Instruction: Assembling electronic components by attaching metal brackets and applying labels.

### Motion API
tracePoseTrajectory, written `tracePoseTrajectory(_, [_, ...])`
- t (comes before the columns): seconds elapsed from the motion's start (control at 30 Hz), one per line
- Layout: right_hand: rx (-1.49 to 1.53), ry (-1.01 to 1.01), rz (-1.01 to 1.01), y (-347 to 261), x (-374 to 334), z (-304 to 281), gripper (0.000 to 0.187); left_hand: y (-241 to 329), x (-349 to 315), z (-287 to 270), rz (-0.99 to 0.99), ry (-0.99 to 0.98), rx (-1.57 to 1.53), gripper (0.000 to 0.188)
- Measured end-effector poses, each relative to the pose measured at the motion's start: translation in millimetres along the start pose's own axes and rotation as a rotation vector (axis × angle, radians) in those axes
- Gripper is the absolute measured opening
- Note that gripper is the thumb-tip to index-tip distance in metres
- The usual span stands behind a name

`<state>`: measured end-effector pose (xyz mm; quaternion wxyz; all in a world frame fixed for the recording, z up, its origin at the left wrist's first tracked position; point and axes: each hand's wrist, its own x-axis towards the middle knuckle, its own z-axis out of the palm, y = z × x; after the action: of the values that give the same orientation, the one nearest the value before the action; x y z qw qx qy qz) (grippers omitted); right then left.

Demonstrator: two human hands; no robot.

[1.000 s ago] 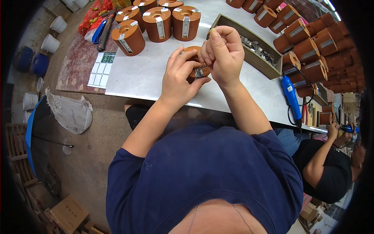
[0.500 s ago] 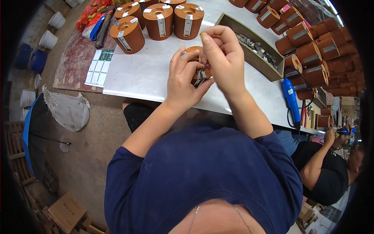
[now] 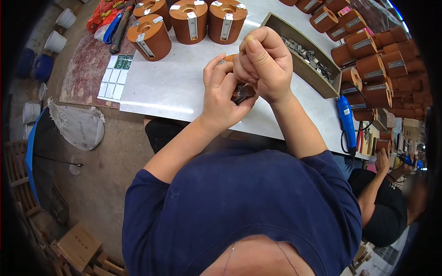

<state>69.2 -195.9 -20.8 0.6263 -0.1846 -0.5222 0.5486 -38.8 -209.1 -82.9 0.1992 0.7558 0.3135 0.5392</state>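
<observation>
My left hand (image 3: 221,94) and my right hand (image 3: 262,64) are pressed together above the white table (image 3: 170,87). Between them I hold an orange-brown round block (image 3: 229,59), mostly hidden by my fingers. A small dark metal piece (image 3: 244,92) sticks out under my right palm, against my left thumb. My right fingers are curled shut over the top of the block. Three more orange-brown round blocks with metal strips (image 3: 149,37) (image 3: 189,20) (image 3: 227,20) stand at the far edge of the table.
A long wooden tray (image 3: 276,25) of small metal parts lies right of my hands. Many orange blocks (image 3: 373,60) are stacked at the far right. A blue power tool (image 3: 346,119) lies at the table's right end. Another person (image 3: 382,198) sits at the right. White buckets (image 3: 57,41) stand on the floor.
My hands with the block have shifted slightly and the view has tilted, so the table sits higher in the picture. The hold on the block is the same.
</observation>
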Motion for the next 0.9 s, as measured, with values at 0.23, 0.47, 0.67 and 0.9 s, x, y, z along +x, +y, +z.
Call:
tracePoseTrajectory(0.23, [-0.617,-0.004,-0.322,3.4,-14.1,14.7,0.008,-10.6,-6.2,-1.4,0.049,-0.068,-0.008,0.054])
tracePoseTrajectory(0.47, [-0.211,0.123,-0.519,-50.9,-13.2,-12.9,0.009,-5.4,-11.7,-15.8,0.198,-0.053,0.211,0.041])
tracePoseTrajectory(0.67, [-0.225,0.329,-0.467,-60.1,-25.3,-27.9,0.01,-4.6,-3.4,-20.4,0.258,-0.121,0.324,0.039])
tracePoseTrajectory(0.9, [-0.208,0.406,-0.404,-58.1,-35.0,-25.7,0.011,22.5,8.6,-12.1,0.089,-0.029,0.393,0.047])
